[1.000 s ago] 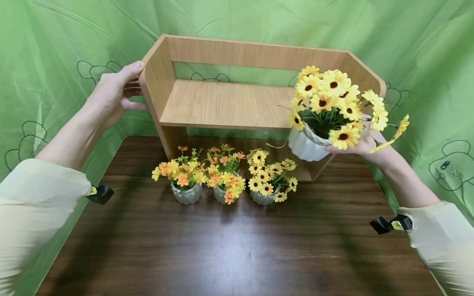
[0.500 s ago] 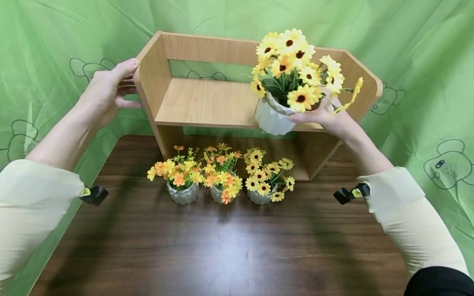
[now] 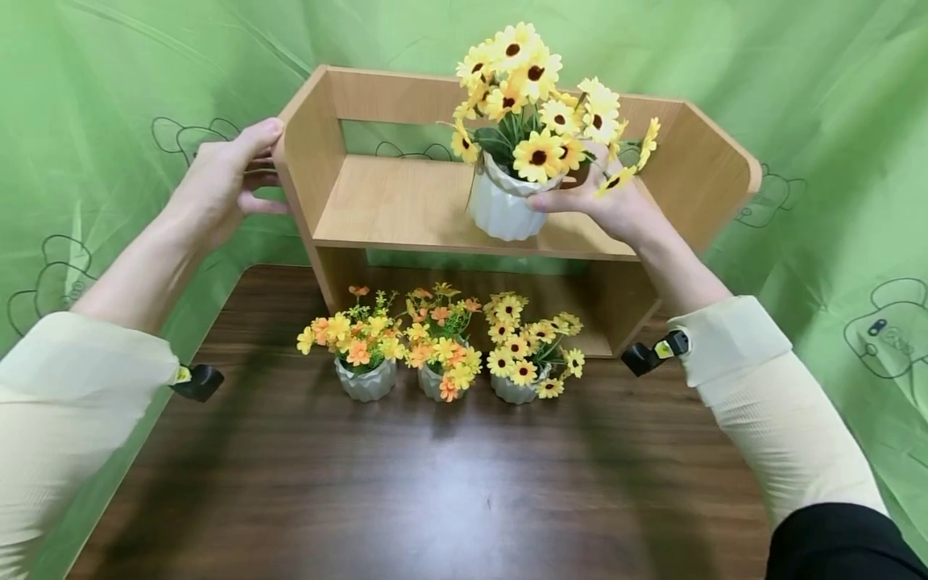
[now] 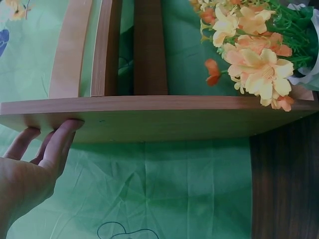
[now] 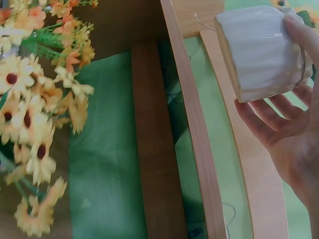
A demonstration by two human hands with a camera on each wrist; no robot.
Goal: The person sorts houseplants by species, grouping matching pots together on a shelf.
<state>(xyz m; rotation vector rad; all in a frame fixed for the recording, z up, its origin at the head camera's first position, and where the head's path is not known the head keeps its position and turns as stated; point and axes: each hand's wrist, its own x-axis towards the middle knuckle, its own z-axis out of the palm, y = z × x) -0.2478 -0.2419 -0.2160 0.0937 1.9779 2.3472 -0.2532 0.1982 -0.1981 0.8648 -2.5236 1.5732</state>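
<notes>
My right hand (image 3: 612, 200) grips a white fluted flower pot (image 3: 506, 205) filled with yellow, dark-centred artificial daisies (image 3: 538, 155). That pot is held upright over the front of the upper board (image 3: 406, 205) of a wooden desk shelf. In the right wrist view, the thumb and fingers of the right hand (image 5: 294, 132) curl round the pot (image 5: 264, 52). At the shelf's left side panel (image 3: 308, 153) rests my left hand (image 3: 213, 181). In the left wrist view, extended fingertips of the left hand (image 4: 37, 174) touch the panel's outer face (image 4: 149, 124).
Three smaller potted plants stand in a row before the shelf: orange-yellow flowers (image 3: 368, 379), more orange-yellow flowers (image 3: 438, 354) and yellow daisies (image 3: 516, 391). All are on a dark wooden table (image 3: 435, 483). A green curtain (image 3: 834, 97) hangs behind and around.
My right hand has carried the daisy pot leftward and back, from the shelf's right end to above the upper board. My left hand stays at the side panel.
</notes>
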